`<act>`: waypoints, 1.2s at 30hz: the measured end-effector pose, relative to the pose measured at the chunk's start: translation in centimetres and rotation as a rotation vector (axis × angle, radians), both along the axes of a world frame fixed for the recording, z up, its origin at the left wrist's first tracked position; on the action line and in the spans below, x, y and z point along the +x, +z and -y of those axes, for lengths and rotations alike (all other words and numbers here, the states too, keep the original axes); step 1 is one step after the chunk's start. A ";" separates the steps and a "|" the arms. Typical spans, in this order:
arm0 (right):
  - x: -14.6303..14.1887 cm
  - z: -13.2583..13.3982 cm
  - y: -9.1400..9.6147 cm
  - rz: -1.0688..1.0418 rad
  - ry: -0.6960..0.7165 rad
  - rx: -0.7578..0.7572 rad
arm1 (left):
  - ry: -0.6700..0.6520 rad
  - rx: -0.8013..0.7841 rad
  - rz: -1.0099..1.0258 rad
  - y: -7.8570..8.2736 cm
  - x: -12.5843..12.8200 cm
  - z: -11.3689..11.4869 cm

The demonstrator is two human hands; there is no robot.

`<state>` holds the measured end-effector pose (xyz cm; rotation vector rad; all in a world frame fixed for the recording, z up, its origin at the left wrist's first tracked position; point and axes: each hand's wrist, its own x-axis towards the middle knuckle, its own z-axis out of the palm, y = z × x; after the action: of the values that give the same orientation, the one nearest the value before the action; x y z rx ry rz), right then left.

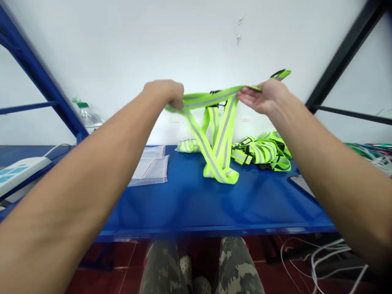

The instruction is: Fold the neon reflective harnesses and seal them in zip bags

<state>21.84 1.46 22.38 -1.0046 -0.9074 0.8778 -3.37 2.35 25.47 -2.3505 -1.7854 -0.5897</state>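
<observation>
A neon-yellow reflective strap harness (208, 99) with a grey stripe and black buckles is stretched between my two hands above the table. My left hand (168, 93) is closed around its left end. At the other side my right hand (263, 96) grips the band, fingers fairly straight; the thumb is hard to see. One strap end with a black buckle pokes out beyond that hand. Lower loops of the harness hang down and touch the blue table (183, 204). To their right lies a heap of similar reflective straps (265, 151).
Clear zip bags (150, 167) with red seals lie left of the harness, and a bagged strap bundle (187, 145) lies behind. Also there are a power strip (23, 171), a plastic bottle (88, 116), a dark flat object (301, 185) and cables (376, 157).
</observation>
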 end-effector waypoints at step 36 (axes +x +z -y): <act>2.3 8.7 -25.0 0.518 -0.140 -0.218 | -0.502 -0.316 -0.066 -25.3 7.2 4.5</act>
<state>24.12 -7.23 -2.64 -1.5076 -1.1721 0.6124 3.82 -2.19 0.15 -3.0225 -1.3369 -0.2856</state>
